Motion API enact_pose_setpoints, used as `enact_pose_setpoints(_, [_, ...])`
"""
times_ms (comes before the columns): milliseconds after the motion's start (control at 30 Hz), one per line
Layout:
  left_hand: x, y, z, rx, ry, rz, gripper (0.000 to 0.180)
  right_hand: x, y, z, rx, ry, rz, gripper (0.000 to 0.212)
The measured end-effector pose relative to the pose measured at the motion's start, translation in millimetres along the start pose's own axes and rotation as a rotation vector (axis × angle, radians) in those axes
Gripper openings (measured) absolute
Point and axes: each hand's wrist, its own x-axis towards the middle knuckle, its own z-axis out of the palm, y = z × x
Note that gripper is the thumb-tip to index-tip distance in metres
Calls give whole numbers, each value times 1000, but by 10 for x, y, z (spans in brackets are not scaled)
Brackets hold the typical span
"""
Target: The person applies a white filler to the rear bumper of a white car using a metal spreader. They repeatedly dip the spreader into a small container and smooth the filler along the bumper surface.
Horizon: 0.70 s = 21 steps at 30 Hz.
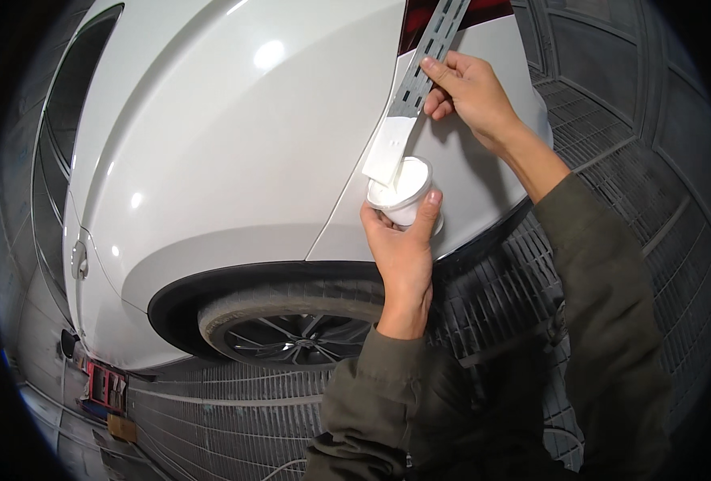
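My left hand (401, 260) is wrapped round a small white cup (405, 213) holding white liquid that looks like paint. Between the thumb and fingers of my right hand (472, 92) is a grey slotted flat strip (411, 98), slanting down to the left. White paint (390, 148) coats its lower end, which reaches the cup's rim. How far the tip dips into the liquid is hard to make out. Both hands are in front of the rear side of a white car (251, 136), just below its red tail light (485, 11).
Below the cup and to the left is the car's rear wheel (302, 343), under a black arch trim. Metal floor grating (235, 409) runs beneath the car and to the right. At far left stand a red rack (105, 385) and a cardboard box (121, 427).
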Motion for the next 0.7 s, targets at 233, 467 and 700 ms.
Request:
enact_pose_setpoints(233, [-2, 25, -9, -20, -43, -7, 72, -5, 1, -33, -29, -24, -29, 33])
enact_pose_setpoints(467, [0, 0, -18, -32, -23, -3, 70, 4, 18, -43, -75, -29, -47, 33])
enact_pose_setpoints(700, [-199, -83, -226, 19, -299, -136, 72, -478, -332, -157, -277, -342, 35, 28])
